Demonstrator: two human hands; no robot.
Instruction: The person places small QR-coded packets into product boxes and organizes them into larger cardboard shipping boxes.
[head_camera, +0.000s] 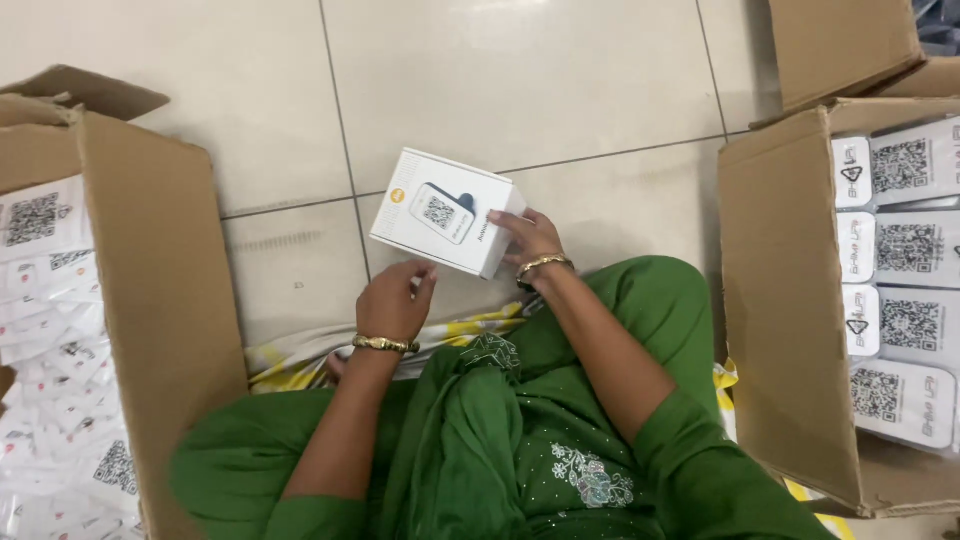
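Two hands (460, 270) grasping one white box (445, 212) between two open cartons (160, 260).

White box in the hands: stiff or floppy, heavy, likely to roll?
The small white box looks stiff: its edges stay crisp under both hands. Probably light, since fingertips alone hold it. Flat faces suggest it won't roll.

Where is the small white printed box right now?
In the head view the small white printed box sits centre frame over the tiled floor, held between the left hand and right hand.
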